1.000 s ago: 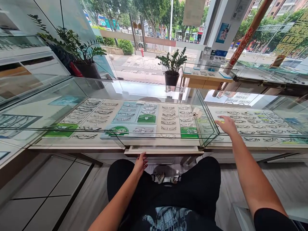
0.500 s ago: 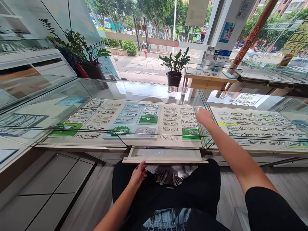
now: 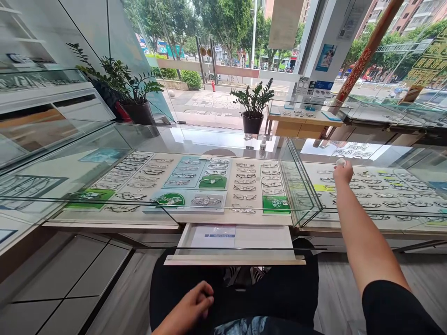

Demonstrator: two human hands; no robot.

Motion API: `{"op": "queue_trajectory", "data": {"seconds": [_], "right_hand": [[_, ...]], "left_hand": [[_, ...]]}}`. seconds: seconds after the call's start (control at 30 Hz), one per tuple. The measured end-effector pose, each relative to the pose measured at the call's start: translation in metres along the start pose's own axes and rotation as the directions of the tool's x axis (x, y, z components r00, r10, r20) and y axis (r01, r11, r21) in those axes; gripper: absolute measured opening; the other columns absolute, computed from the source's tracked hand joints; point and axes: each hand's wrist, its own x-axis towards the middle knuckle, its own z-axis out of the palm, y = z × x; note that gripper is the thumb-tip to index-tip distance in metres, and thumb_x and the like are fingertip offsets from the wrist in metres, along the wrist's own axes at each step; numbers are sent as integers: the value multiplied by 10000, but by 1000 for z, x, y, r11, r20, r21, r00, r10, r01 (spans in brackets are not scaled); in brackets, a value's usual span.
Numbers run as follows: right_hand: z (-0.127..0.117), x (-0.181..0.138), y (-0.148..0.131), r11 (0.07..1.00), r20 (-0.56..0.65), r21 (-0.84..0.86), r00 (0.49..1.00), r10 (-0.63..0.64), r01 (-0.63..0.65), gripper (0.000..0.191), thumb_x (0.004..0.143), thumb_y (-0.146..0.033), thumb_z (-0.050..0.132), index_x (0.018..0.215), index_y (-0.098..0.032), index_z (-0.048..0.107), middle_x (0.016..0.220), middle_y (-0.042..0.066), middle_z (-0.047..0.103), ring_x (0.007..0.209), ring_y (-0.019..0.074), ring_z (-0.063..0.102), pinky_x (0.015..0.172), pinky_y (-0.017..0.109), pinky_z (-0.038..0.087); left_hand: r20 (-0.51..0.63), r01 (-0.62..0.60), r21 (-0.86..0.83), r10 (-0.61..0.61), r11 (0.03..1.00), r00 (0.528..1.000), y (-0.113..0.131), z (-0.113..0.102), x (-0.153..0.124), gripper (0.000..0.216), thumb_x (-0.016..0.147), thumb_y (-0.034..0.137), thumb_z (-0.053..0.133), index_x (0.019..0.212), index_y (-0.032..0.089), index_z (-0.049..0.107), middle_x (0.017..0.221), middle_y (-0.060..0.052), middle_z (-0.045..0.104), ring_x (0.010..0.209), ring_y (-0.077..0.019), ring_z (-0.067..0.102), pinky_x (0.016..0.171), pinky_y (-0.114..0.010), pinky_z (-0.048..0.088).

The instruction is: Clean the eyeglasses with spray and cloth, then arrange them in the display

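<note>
My right hand (image 3: 343, 173) reaches out over the glass top of the right display case (image 3: 314, 148). Its fingers are closed on a small white wad (image 3: 341, 162), perhaps tissue or cloth. My left hand (image 3: 199, 298) hangs above my lap, apart from the drawer, fingers loosely curled and no object showing in them. Between the two hands a shallow white drawer (image 3: 263, 242) stands pulled out under the counter. A white card with a blue stripe (image 3: 213, 236) lies inside it. Rows of eyeglasses (image 3: 244, 188) rest under the glass of the middle display case (image 3: 240, 148).
Glass edges rise where the two cases meet. A small bottle (image 3: 263, 143) appears at the back of the middle case. Potted plants (image 3: 253, 122) stand beyond, before the window. White cabinets (image 3: 70, 270) line the lower left. A wooden display table (image 3: 300, 123) stands farther back.
My right hand has moved right with the white wad, from the cases' junction to over the right case. The drawer has slid farther out, and my left hand has left its front edge.
</note>
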Motion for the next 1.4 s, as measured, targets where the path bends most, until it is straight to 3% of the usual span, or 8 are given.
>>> {"op": "queue_trajectory", "data": {"seconds": [0.1, 0.23, 0.4, 0.5, 0.6, 0.87, 1.13, 1.4], "right_hand": [[8, 5, 4, 984, -45, 42, 984, 174, -172, 369, 1135, -447, 737, 1432, -230, 741, 1481, 129, 746, 1246, 267, 762, 1078, 496, 677], [13, 5, 3, 979, -91, 109, 979, 181, -171, 317, 1176, -452, 572, 1194, -195, 757, 1229, 180, 807, 1125, 329, 758, 988, 482, 616], [15, 4, 9, 978, -127, 169, 982, 140, -118, 342, 1162, -468, 465, 1119, -217, 692, 1075, 151, 783, 1043, 356, 744, 914, 448, 552], [19, 8, 13, 975, -137, 193, 981, 136, -108, 289, 1125, -438, 497, 1205, -213, 661, 1113, 160, 785, 1035, 357, 738, 913, 438, 541], [24, 14, 16, 971, -132, 213, 982, 137, -107, 285, 1083, -421, 546, 1260, -214, 630, 1166, 169, 784, 1027, 351, 732, 893, 425, 542], [36, 23, 24, 958, -140, 258, 977, 163, -123, 283, 994, -295, 566, 1270, -233, 574, 1067, 116, 755, 978, 332, 708, 895, 429, 554], [25, 18, 25, 955, -291, 267, 934, 209, -130, 256, 907, -264, 647, 1157, -231, 600, 1340, 215, 672, 1358, 426, 631, 1126, 564, 552], [16, 12, 21, 962, -192, 224, 960, 204, -159, 370, 919, -360, 808, 1213, -239, 617, 1194, 154, 767, 1106, 359, 732, 978, 474, 593]], "left_hand": [[453, -281, 329, 110, 902, 885, 76, -20, -70, 279, 899, 517, 828, 987, 257, 777, 832, 19, 665, 770, -179, 554, 686, -291, 382], [388, -602, 357, 473, 714, 791, 221, -51, -86, 424, 1063, 634, 669, 976, 231, 765, 856, -5, 634, 798, -179, 542, 731, -310, 423], [-70, -735, 442, 837, 514, 543, 382, -60, 47, 244, 992, 423, 760, 1102, 205, 744, 954, -60, 735, 857, -211, 654, 760, -334, 515], [-320, -690, 309, 755, 654, 572, 445, -47, 129, 654, 872, 370, 904, 1454, 209, 652, 1419, -173, 751, 1187, -295, 725, 931, -384, 595], [-377, -677, 284, 728, 679, 572, 478, -29, 180, 885, 828, 425, 963, 1583, 194, 562, 1684, -268, 591, 1397, -360, 665, 1041, -421, 586], [-416, -621, 361, 716, 696, 561, 478, -32, 233, 324, 909, 376, 854, 1143, 231, 683, 1228, -156, 821, 1165, -340, 755, 1060, -461, 561], [-624, -519, 403, 641, 754, 446, 399, -156, 202, 170, 914, 305, 739, 1011, 252, 610, 1083, -90, 801, 1052, -289, 740, 1031, -418, 546], [-829, -355, 353, 466, 865, 310, 305, -272, 128, 270, 847, 264, 815, 896, 241, 551, 811, 25, 587, 904, -216, 573, 1027, -388, 499]]}}
